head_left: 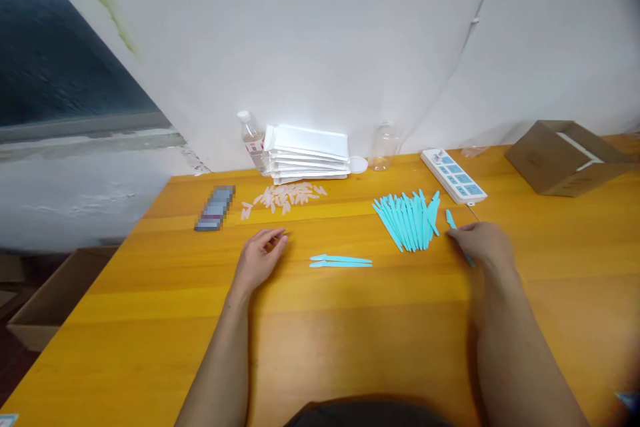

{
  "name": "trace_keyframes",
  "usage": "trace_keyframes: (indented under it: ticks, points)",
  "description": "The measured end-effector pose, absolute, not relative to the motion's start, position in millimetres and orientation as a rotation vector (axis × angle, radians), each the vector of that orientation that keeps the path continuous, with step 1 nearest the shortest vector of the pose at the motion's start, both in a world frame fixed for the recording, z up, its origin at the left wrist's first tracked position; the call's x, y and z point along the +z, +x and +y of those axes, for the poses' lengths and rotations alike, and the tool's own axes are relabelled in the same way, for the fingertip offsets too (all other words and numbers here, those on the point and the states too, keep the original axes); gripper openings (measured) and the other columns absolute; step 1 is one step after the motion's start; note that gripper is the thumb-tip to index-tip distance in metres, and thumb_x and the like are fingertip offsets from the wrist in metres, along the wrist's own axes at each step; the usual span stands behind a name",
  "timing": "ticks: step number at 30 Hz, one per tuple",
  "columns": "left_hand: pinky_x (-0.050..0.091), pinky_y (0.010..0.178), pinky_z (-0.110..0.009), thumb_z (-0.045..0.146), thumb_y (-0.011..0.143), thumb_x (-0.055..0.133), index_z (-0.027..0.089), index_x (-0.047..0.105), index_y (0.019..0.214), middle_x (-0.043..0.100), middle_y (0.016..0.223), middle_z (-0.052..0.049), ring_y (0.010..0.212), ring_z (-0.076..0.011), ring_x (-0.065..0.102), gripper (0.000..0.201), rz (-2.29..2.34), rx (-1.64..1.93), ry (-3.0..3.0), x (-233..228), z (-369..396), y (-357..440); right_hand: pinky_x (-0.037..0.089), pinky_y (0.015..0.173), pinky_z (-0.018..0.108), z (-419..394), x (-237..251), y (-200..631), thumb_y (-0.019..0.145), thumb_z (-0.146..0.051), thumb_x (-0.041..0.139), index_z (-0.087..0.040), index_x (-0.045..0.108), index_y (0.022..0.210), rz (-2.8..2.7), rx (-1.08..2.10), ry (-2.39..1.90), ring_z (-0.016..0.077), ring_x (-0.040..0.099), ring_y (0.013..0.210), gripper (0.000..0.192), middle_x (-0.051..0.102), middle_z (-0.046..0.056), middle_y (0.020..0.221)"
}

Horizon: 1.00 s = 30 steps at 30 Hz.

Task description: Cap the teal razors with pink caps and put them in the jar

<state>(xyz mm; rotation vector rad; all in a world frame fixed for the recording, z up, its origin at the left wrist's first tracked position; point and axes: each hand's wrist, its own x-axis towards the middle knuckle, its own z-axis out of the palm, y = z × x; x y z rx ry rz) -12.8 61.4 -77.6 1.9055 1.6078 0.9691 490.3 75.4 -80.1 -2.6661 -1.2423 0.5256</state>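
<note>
Both forearms are bare from the lower edge of the picture up to the wrists, with no sleeves showing. The left hand (260, 257) and the right hand (483, 245) wear no gloves, and no rings, watch or bands can be made out on the fingers or wrists. At the bottom centre a strip of dark, near-black garment (367, 413) shows, its cut too hidden to tell.

Bright, even light on the wooden table (350, 320); soft shadows, corners dim and blurred, edges bowed by the lens.
</note>
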Motion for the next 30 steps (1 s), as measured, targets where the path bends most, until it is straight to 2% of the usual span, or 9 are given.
trace_keyframes:
  ticks: [4,7,12,16,19,22,25,28,30]
  points:
    - [0.053,0.078,-0.032,0.047,0.09,0.058,0.017,0.074,0.109,0.073,0.1,-0.008,0.079,-0.0198,0.066,0.039,1.976,0.937,1.794,-76.4,77.9,-44.6,0.039,0.059,0.035,69.9,-69.4,490.3,0.071,-0.037,0.068,-0.021,0.07,0.075,-1.247,0.4,-2.598,0.0238,0.059,0.065,0.016,0.069,0.011,0.074]
    - [0.051,0.088,-0.038,0.041,0.091,0.055,0.017,0.074,0.113,0.073,0.105,-0.012,0.093,-0.027,0.068,0.038,2.322,0.736,1.758,-70.0,99.6,-60.3,0.041,0.06,0.033,65.6,-54.2,468.5,0.074,-0.033,0.066,-0.02,0.066,0.082,-1.223,0.227,-2.303,0.0211,0.06,0.065,0.015,0.071,0.012,0.078]
    - [0.048,0.092,-0.043,0.028,0.092,0.048,0.019,0.066,0.13,0.062,0.131,-0.018,0.111,-0.0337,0.063,0.043,2.488,0.319,1.871,-62.2,134.5,-71.7,0.045,0.059,0.026,64.7,-45.8,381.8,0.083,-0.037,0.061,-0.022,0.066,0.102,-1.5,0.508,-1.704,0.0155,0.06,0.061,0.024,0.07,0.002,0.077]
    - [0.049,0.087,-0.044,0.027,0.09,0.046,0.02,0.075,0.111,0.069,0.116,-0.02,0.104,-0.0363,0.065,0.036,2.412,0.104,1.939,-60.1,141.1,-75.1,0.051,0.076,0.028,66.3,-57.8,314.8,0.092,-0.034,0.055,-0.022,0.069,0.104,-1.87,0.724,-1.436,0.019,0.069,0.085,0.022,0.075,0.006,0.099]
    - [0.049,0.083,-0.045,0.027,0.087,0.05,0.017,0.075,0.108,0.072,0.107,-0.022,0.1,-0.0389,0.066,0.034,2.423,0.063,1.929,-57.7,138.5,-76.6,0.05,0.088,0.032,67.7,-65.6,291.6,0.096,-0.027,0.05,-0.021,0.071,0.104,-2.043,0.735,-1.364,0.0218,0.069,0.098,0.024,0.076,0.008,0.106]
    - [0.049,0.081,-0.043,0.027,0.08,0.057,0.015,0.072,0.113,0.074,0.102,-0.022,0.097,-0.0385,0.067,0.038,2.42,0.019,1.906,-55.5,134.7,-77.0,0.049,0.091,0.034,70.4,-68.4,286.8,0.095,-0.025,0.051,-0.02,0.072,0.106,-2.113,0.737,-1.366,0.0233,0.069,0.101,0.024,0.076,0.008,0.108]
    - [0.048,0.079,-0.04,0.027,0.075,0.061,0.017,0.074,0.106,0.075,0.101,-0.019,0.096,-0.0361,0.067,0.035,2.398,0.039,1.909,-55.7,127.8,-72.6,0.05,0.087,0.033,74.2,-66.6,288.5,0.096,-0.025,0.05,-0.02,0.073,0.105,-2.127,0.784,-1.375,0.0232,0.07,0.099,0.025,0.076,0.008,0.108]
    - [0.048,0.077,-0.037,0.029,0.076,0.061,0.019,0.075,0.093,0.076,0.093,-0.014,0.09,-0.0315,0.068,0.024,2.276,0.255,1.864,-60.2,116.8,-58.1,0.05,0.083,0.032,78.5,-63.6,290.1,0.094,-0.027,0.052,-0.02,0.074,0.102,-2.124,0.844,-1.377,0.0231,0.07,0.096,0.025,0.077,0.007,0.106]
    - [0.048,0.076,-0.034,0.036,0.078,0.063,0.019,0.074,0.094,0.076,0.089,-0.01,0.084,-0.0273,0.068,0.026,2.046,0.458,1.784,-64.9,109.3,-42.3,0.051,0.081,0.032,81.5,-62.8,290.9,0.094,-0.029,0.053,-0.02,0.075,0.1,-2.11,0.888,-1.379,0.0233,0.071,0.095,0.024,0.077,0.007,0.104]
